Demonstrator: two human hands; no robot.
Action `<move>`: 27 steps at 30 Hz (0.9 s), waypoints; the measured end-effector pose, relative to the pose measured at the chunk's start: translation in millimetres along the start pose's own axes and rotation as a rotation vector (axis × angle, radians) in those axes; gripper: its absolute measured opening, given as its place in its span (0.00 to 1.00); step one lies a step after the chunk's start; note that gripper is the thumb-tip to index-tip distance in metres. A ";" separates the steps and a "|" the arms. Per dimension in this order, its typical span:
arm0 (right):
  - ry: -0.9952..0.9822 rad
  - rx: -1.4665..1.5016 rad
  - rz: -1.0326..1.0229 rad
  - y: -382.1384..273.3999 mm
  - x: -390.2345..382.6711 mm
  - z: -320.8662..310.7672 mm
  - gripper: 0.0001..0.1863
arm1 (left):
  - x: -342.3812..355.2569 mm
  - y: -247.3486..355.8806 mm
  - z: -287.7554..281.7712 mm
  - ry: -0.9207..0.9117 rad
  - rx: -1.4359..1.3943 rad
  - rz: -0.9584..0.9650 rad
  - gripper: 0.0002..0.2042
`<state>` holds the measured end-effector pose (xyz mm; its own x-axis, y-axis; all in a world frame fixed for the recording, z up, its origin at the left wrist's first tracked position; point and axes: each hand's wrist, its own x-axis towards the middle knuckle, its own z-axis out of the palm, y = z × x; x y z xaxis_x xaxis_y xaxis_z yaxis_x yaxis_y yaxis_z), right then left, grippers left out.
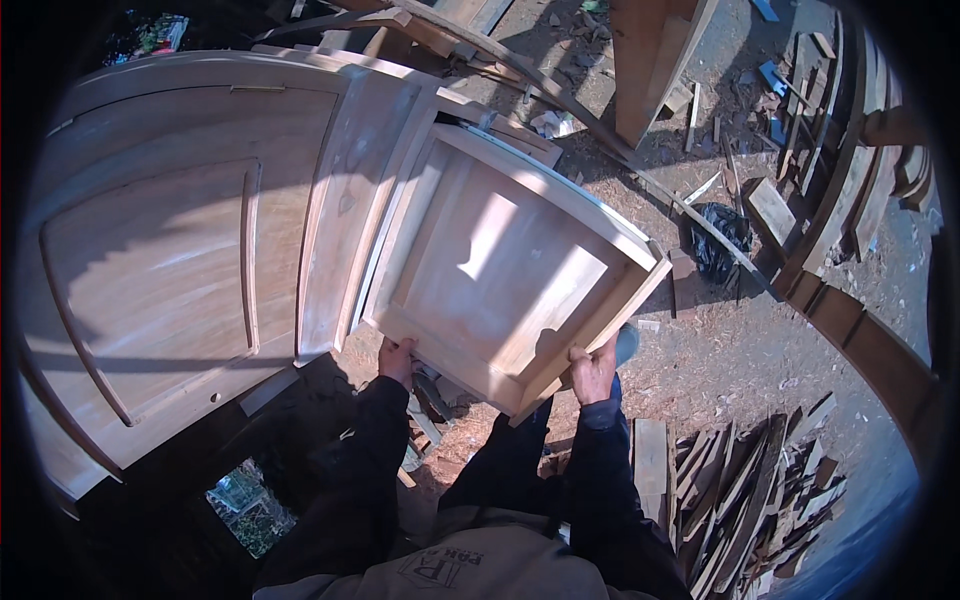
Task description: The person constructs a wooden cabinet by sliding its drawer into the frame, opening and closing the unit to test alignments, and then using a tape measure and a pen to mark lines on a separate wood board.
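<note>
A shallow, unpainted wooden drawer lies across the middle, tilted, with its inside facing up. Its left end meets the edge of a large wooden cabinet; how far it reaches in is hidden. My left hand grips the drawer's near side close to the cabinet, fingers curled round the edge. At the outer end, my right hand is closed on the drawer's front board, thumb on top. Bands of sunlight fall on the drawer's bottom.
Offcuts and strips of wood are heaped at the lower right. A long thin batten slants across the ground beyond the drawer. Curved timber stands along the right, and a black plastic bag lies nearby. An upright board rises at the top.
</note>
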<state>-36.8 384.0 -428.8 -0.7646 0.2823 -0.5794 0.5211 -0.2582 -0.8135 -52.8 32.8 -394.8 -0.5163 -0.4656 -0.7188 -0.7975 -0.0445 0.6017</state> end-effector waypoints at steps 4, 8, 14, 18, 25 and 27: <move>-0.070 0.155 0.038 63.4 39.3 -12.5 0.30 | -10.3 -19.6 25.9 0.091 -0.052 0.061 0.20; -0.120 0.121 0.098 71.8 73.8 -8.6 0.26 | -6.3 -28.3 41.7 0.197 -0.123 0.068 0.22; -0.181 0.098 0.169 108.8 86.3 10.1 0.25 | 8.7 -18.0 29.8 0.255 -0.040 0.131 0.23; -0.173 0.100 0.196 88.3 79.2 12.9 0.25 | 18.5 -23.3 16.2 0.226 -0.018 0.188 0.22; -0.127 0.011 0.079 46.0 58.6 3.2 0.27 | 28.1 -35.9 1.2 0.191 0.089 0.232 0.21; -0.105 -0.011 0.075 46.1 51.6 1.7 0.28 | 23.7 -33.3 0.5 0.173 0.038 0.206 0.21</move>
<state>-52.9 385.1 -496.1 -0.7585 0.1641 -0.6307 0.5820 -0.2650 -0.7688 -38.6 23.7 -432.0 -0.6108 -0.6055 -0.5103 -0.6939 0.0988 0.7133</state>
